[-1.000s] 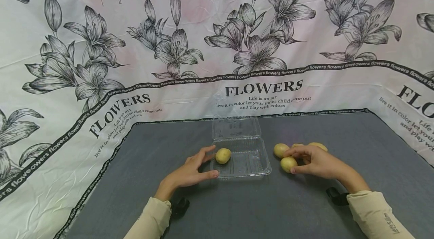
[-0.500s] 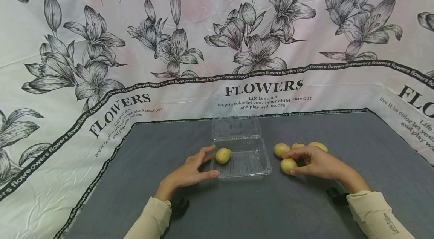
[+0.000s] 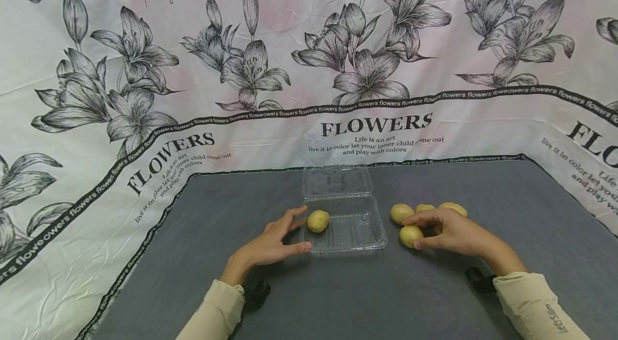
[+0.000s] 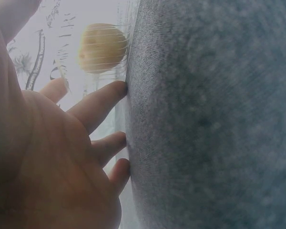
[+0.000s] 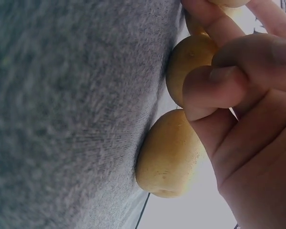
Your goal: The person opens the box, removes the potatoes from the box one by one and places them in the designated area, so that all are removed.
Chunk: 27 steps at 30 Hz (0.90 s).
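A clear plastic clamshell container lies with its lid folded back, and one potato rests in its left part. My left hand stays at the container's left side, fingers spread. In the left wrist view, that potato shows through the plastic beyond the fingers. Right of the container, my right hand pinches a potato between thumb and fingers, low over the table. Just behind it are more potatoes; the right wrist view has two of them beside the curled fingers.
The grey tabletop runs back to a white flower-printed cloth that hangs behind and at both sides. Farther right, a potato sits partly behind my right hand. Black straps hang at the wrists.
The pinched potato has shifted very slightly toward me from the potato behind it. Both hands otherwise hold their places.
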Each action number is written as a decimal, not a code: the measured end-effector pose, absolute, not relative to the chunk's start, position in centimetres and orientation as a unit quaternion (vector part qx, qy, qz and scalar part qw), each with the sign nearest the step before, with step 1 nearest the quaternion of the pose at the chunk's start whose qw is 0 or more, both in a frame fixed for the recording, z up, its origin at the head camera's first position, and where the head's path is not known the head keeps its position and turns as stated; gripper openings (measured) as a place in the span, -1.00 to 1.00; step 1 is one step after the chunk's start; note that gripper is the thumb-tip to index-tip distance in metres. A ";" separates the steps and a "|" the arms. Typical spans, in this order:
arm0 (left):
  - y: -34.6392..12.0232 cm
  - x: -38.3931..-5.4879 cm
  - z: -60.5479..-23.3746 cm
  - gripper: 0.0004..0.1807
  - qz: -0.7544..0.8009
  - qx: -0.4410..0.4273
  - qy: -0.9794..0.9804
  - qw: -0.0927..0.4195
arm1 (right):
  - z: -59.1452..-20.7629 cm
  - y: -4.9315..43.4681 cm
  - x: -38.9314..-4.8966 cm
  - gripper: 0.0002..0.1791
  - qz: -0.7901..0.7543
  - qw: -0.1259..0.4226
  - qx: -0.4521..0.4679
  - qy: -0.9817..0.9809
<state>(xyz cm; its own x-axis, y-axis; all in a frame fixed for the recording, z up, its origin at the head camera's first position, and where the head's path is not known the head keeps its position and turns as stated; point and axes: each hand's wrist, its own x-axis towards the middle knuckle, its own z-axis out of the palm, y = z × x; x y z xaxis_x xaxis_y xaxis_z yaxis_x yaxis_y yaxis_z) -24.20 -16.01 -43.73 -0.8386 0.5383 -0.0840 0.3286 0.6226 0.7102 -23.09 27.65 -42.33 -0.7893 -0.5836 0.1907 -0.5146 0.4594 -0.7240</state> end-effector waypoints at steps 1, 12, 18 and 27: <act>-16.0 -24.2 -43.7 -0.05 0.360 0.243 0.889 0.146 | -42.3 27.6 -23.1 -0.51 -0.408 0.041 -0.322 0.853; -16.1 -24.2 -43.8 -0.05 0.365 0.242 0.887 0.147 | -42.3 27.5 -23.1 -0.49 -0.397 0.035 -0.319 0.860; -16.1 -24.2 -43.8 -0.05 0.364 0.246 0.887 0.145 | -42.3 27.5 -23.1 -0.49 -0.396 0.027 -0.332 0.856; -16.1 -24.1 -43.7 -0.04 0.364 0.248 0.887 0.139 | -42.0 27.6 -23.0 -0.53 -0.398 0.027 -0.339 0.852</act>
